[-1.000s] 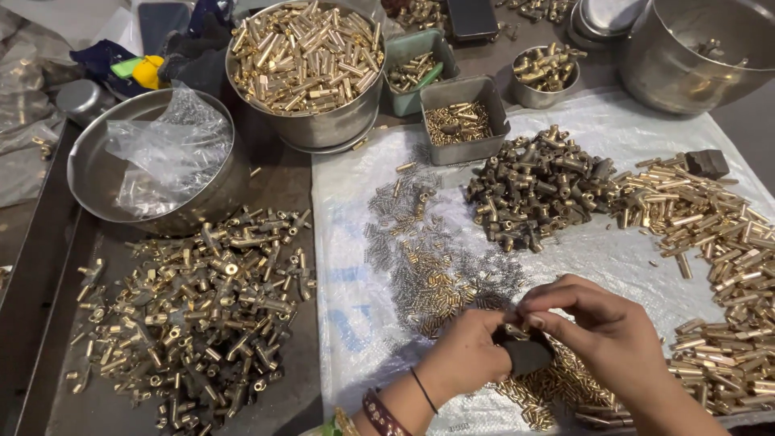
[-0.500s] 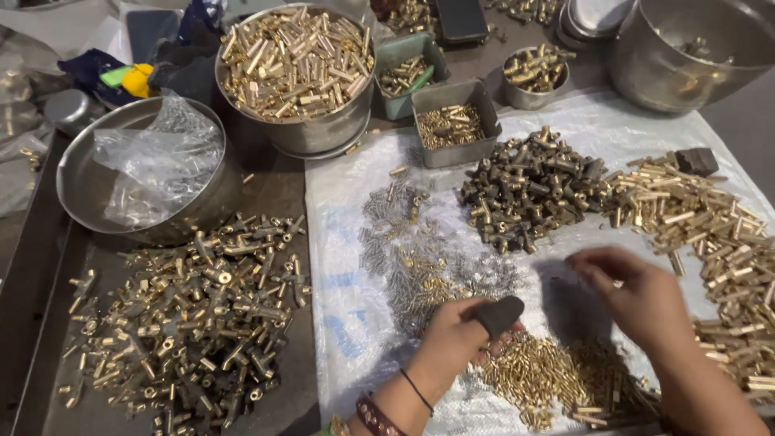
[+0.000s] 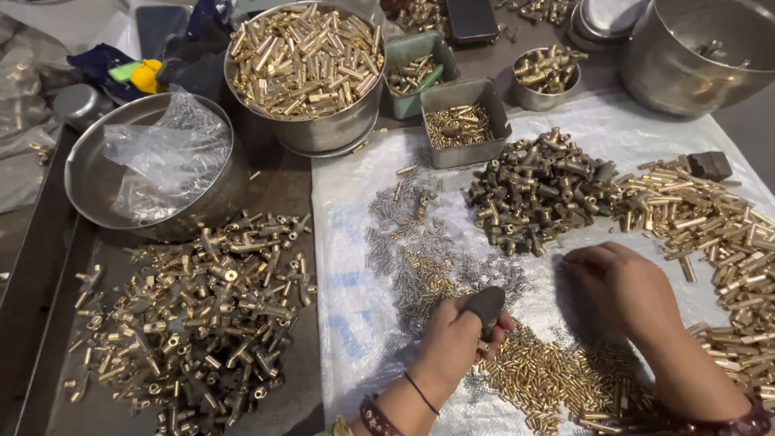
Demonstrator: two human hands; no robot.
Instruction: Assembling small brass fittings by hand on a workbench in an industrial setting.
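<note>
Left hand (image 3: 456, 339) grips dark oval tool (image 3: 485, 309) above small brass pins (image 3: 557, 379). Right hand (image 3: 626, 282), fingers curled, palm down on white sheet (image 3: 347, 242), holds nothing visible.

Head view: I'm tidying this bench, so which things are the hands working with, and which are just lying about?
In hand:
left hand holding a dark oval block
right hand on the white sheet
small brass pins
tiny grey springs

Lying about:
big pot of brass tubes
bowl with plastic bag
brass fittings pile
dark sleeves pile
</note>
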